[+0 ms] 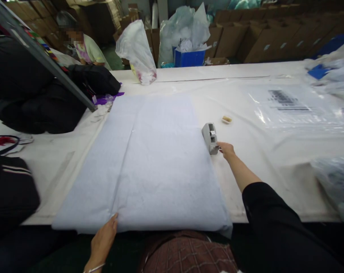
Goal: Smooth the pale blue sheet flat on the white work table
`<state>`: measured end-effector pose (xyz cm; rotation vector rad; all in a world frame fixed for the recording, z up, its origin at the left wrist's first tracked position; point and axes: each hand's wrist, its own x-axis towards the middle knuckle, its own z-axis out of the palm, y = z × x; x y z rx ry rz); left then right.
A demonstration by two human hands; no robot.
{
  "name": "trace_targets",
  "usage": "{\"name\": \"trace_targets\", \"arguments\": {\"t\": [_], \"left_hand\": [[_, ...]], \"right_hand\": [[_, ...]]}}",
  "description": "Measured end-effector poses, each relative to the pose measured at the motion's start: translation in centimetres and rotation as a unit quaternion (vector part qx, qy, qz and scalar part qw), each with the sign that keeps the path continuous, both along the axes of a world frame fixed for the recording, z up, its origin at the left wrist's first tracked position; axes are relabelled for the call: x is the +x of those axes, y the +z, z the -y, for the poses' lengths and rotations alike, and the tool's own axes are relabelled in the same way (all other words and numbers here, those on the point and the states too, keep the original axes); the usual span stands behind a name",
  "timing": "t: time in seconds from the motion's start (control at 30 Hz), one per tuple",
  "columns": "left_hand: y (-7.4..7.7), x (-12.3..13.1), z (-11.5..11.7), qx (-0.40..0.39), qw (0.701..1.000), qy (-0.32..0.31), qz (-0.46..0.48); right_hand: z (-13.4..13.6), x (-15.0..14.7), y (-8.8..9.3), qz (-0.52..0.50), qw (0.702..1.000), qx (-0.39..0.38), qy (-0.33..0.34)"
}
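A large sheet of thin white paper (163,163) lies folded over along a lengthwise seam, its near end hanging slightly over the table edge. My left hand (103,238) is at that near end, fingers closed on the paper's edge beside the seam. To the right of the sheet stands a grey tape dispenser (209,137) with a roll in it. My right hand (227,149) is closed in a pinch at the dispenser's near end, where the tape comes off. The tape between the fingers is too small to see clearly.
Black bags (32,91) crowd the left side under a metal bar (47,57). A small yellowish item (226,120) lies past the dispenser. Clear plastic bags (291,104) cover the right. Behind the table are a blue box (189,57), cartons (263,38) and another person (89,49).
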<state>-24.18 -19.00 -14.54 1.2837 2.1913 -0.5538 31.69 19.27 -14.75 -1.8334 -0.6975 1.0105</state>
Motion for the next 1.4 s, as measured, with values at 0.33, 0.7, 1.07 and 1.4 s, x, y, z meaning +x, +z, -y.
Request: {"name": "trace_targets", "arguments": {"t": [0.33,0.7,1.07,1.4], "left_hand": [[0.1,1.0,0.7,0.011,0.997,0.076,0.007],[1.7,2.8,1.3,0.099,0.981,0.142,0.086],[-1.0,1.4,4.2,0.202,0.945,0.156,0.205],[-2.8,-1.4,6.1,0.185,0.958,0.021,0.216]], "right_hand": [[5.2,-0.1,-0.7,-0.104,0.993,-0.048,-0.036],[10.2,-0.2,0.2,-0.028,0.989,-0.145,-0.003],[24.1,-33.4,4.4,-0.100,0.790,-0.144,0.587],[27.0,-44.1,-0.3,0.185,0.736,-0.196,0.621]]}}
